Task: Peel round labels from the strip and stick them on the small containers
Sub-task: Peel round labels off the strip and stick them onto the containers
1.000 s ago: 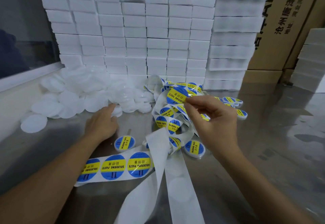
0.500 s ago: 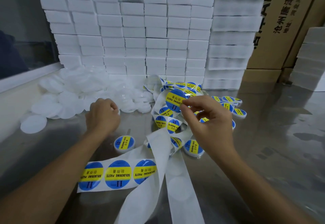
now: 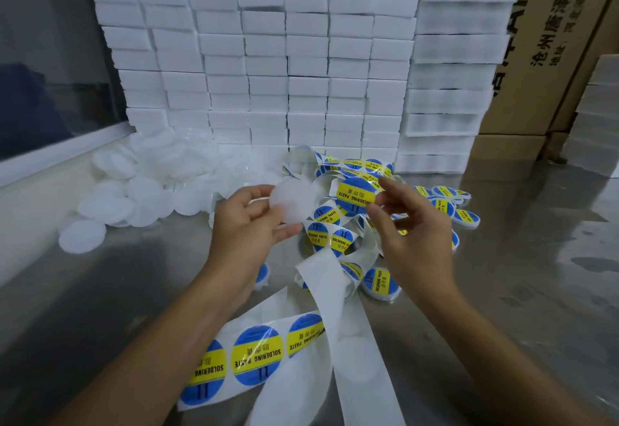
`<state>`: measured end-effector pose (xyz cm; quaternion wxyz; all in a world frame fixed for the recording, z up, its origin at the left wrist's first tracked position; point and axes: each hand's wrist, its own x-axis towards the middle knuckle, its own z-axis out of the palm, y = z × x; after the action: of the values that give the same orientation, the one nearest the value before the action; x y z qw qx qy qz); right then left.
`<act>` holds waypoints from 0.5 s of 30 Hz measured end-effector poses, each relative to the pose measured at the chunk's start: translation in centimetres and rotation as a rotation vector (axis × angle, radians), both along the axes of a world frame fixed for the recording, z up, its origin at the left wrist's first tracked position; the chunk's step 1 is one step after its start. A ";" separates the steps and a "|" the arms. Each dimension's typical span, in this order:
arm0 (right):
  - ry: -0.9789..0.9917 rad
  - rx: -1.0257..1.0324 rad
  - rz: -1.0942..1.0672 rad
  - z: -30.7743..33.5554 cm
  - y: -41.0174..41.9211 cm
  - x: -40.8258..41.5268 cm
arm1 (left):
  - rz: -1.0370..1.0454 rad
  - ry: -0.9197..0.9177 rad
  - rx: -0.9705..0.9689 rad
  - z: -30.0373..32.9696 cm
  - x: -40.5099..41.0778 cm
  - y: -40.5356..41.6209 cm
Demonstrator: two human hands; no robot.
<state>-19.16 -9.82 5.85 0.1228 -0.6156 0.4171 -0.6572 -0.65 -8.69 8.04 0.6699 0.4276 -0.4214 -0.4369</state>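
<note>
Head view: the left hand (image 3: pixel 249 224) is pinching a blank white container (image 3: pixel 290 203) by its rim, raised above the desk (image 3: pixel 522 258). The right hand (image 3: pixel 407 221) is holding a peeled blue-and-yellow label (image 3: pixel 355 195) at its edge between fingertips, just beside the container. The label strip (image 3: pixel 268 352) is trailing loose below.

Risk, as judged: the label is hanging unsupported and could curl or land off-centre or creased. The loose strip could snag a wrist.

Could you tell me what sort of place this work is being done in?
Probably a small packing or labelling workshop: white boxes stacked against printed cardboard cartons, a heap of unlabelled containers, and a label strip on a steel table.
</note>
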 end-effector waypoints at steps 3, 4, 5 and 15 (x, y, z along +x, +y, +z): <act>0.009 0.007 -0.052 0.0 -0.3 -0.5 | -0.072 0.178 0.045 -0.1 0.2 -0.2; 0.004 0.008 -0.060 0.0 -0.4 -0.7 | -0.100 0.229 0.052 -0.2 0.2 -0.3; -0.006 0.008 -0.061 0.0 -0.5 -0.9 | -0.124 0.268 0.058 -0.3 0.2 -0.4; -0.180 0.145 0.058 0.5 -0.1 -0.7 | -0.221 0.359 0.107 -0.6 0.0 -0.4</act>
<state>-19.87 -9.95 6.37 0.2230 -0.5553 0.4328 -0.6743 -0.63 -9.09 7.44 0.6584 0.3291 -0.3158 -0.5987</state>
